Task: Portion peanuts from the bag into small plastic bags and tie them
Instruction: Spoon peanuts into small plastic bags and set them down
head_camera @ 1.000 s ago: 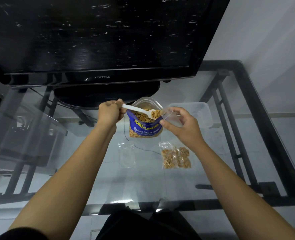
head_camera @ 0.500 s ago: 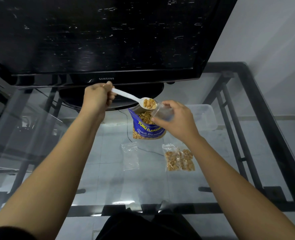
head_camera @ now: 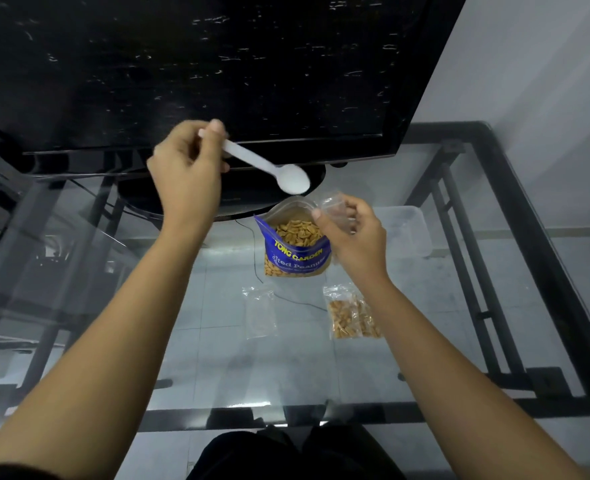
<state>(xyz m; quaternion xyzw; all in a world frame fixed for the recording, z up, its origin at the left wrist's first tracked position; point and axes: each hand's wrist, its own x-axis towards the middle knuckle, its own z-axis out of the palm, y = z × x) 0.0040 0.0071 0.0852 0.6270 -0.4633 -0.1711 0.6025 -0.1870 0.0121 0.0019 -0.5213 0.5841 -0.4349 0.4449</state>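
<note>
A blue peanut bag [head_camera: 297, 251] stands open on the glass table [head_camera: 217, 362], peanuts showing inside. My left hand [head_camera: 186, 168] pinches the handle of a white plastic spoon [head_camera: 269, 168] raised above the bag; its bowl looks tilted and no peanuts show on it. My right hand [head_camera: 350, 230] grips a small clear plastic bag [head_camera: 335, 209] just right of the peanut bag's mouth; what it holds is hidden by my fingers. A filled small bag of peanuts [head_camera: 352, 313] lies nearer me on the right. An unfilled small bag [head_camera: 260, 311] lies to its left.
A large black television [head_camera: 217, 64] on its stand [head_camera: 224, 199] fills the back of the table, close behind the spoon. A clear plastic container [head_camera: 407, 230] sits right of my right hand. A thin cable [head_camera: 286, 296] runs under the glass. The table's black frame [head_camera: 529, 237] borders the right side.
The spoon, loaded with peanuts from the big bag, rose to the small bag's mouth; now it is higher and shows no peanuts. My right hand stayed beside the big bag.
</note>
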